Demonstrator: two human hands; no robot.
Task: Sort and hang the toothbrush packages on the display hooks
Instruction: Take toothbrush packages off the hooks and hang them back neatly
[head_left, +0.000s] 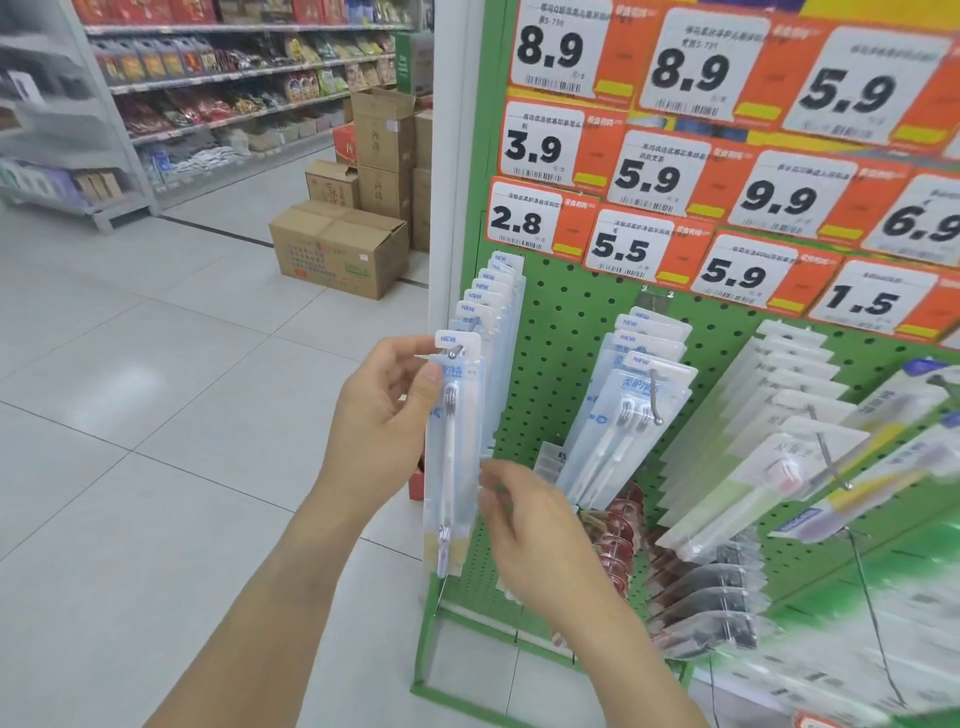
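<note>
A person stands at the left edge of a green pegboard (582, 332) display in a shop. The left hand (382, 421) pinches the top of a single toothbrush package (452, 457), thumb and fingers curled on its header card; the card's hole sits at the tip of the leftmost hook (457, 352). The package hangs upright against the board's left edge, in front of a row of matching packages (493, 291) on the same hook. The right hand (535, 525) touches the package's right side lower down with its fingertips; the blur keeps me from telling whether that grip is closed on it. Just to the right hang double-brush packages (634, 395), then further toothbrush packs (779, 431). Orange price tags (644, 171) cover the upper board. Cardboard boxes (337, 249) stand on the tiled floor (130, 441) behind.
</note>
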